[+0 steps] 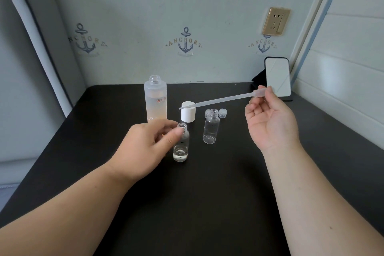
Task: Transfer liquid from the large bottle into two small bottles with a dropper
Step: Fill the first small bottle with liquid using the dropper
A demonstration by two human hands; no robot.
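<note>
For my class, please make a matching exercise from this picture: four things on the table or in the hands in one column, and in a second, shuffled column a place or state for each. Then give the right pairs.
Things
1. dropper
2. large bottle
3. white cap
4. near small bottle

Places or states
A. stands open at the back of the table, partly filled
B. holds a little clear liquid at its bottom, at the left hand
C. pinched at its bulb by the right hand
D. stands on the table between the large bottle and the far small bottle

Pairs: 1-C, 2-A, 3-D, 4-B
</note>
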